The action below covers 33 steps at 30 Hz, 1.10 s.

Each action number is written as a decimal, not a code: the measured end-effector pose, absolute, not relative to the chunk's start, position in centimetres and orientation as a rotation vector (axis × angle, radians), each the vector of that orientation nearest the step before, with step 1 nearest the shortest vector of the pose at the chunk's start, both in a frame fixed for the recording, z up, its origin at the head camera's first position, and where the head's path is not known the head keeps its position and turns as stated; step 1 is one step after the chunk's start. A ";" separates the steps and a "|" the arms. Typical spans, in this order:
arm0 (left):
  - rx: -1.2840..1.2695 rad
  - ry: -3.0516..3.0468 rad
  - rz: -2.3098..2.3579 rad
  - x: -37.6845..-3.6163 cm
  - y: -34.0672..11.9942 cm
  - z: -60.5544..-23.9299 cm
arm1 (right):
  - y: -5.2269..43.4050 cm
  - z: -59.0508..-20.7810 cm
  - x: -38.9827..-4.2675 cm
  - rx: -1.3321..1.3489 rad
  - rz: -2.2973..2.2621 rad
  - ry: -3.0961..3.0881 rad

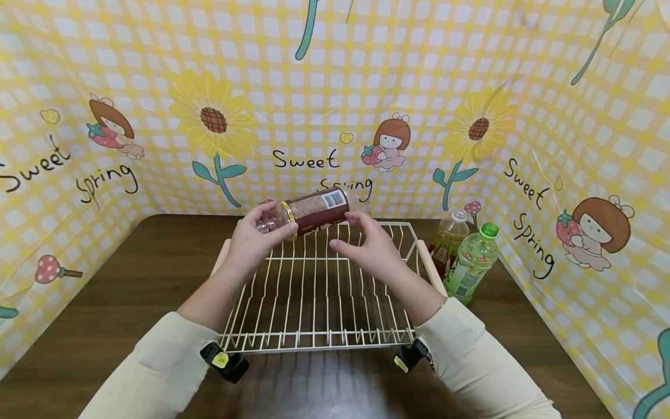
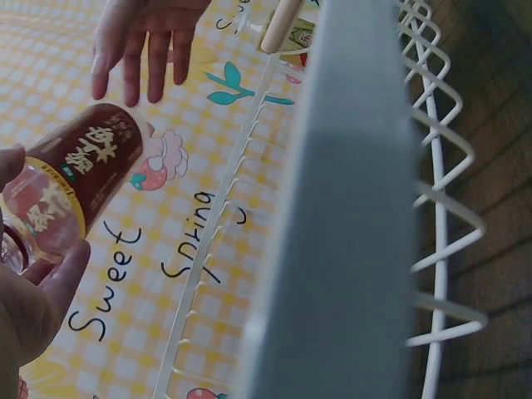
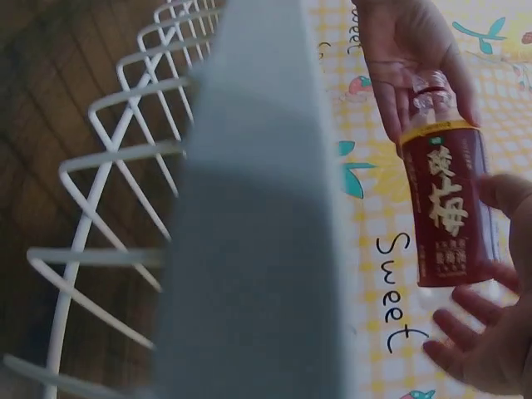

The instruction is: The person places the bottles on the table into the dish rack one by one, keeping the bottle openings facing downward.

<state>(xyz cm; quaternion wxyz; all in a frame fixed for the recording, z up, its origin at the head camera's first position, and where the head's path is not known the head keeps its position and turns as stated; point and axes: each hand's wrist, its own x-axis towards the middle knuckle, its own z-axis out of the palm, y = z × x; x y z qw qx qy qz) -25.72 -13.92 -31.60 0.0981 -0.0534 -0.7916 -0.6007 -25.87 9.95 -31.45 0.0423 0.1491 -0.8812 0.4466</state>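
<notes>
A plastic bottle (image 1: 316,212) with a dark red label and a yellow band lies tilted in the air above a cream wire rack (image 1: 314,258). My left hand (image 1: 250,243) grips it around the clear neck end, thumb on the near side. At the bottle's base, my right hand (image 1: 374,247) is spread with its fingers apart, fingertips right at the bottom edge. The right wrist view shows pale characters on the label (image 3: 447,195) and the left hand (image 3: 416,50) behind the neck. In the left wrist view the right hand's fingers (image 2: 154,62) extend straight beside the base.
Right of the rack stand a green-capped bottle (image 1: 473,265) and a bottle with a white cap (image 1: 450,235). Light wooden handles (image 1: 430,269) flank the rack on a dark wooden table (image 1: 104,326). A yellow checked cloth (image 1: 324,75) surrounds the table's back and sides.
</notes>
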 end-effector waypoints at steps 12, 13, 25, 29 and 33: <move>-0.268 -2.289 -1.929 -25.1 -13.1 -31.9 | 8.6 -31.1 -25.8 0.390 1.721 -2.604; -0.289 -2.290 -1.931 -25.1 -13.1 -31.9 | 8.5 -31.1 -25.7 0.396 1.739 -2.596; -0.384 -2.366 -1.911 -24.3 -12.1 -32.5 | 7.0 -31.1 -25.8 0.427 1.989 -2.425; -0.369 -2.396 -1.889 -24.1 -11.8 -32.7 | 6.3 -31.2 -25.8 0.421 2.047 -2.392; -0.355 -2.384 -1.850 -23.9 -11.7 -32.8 | 5.4 -31.1 -25.8 0.389 2.019 -2.399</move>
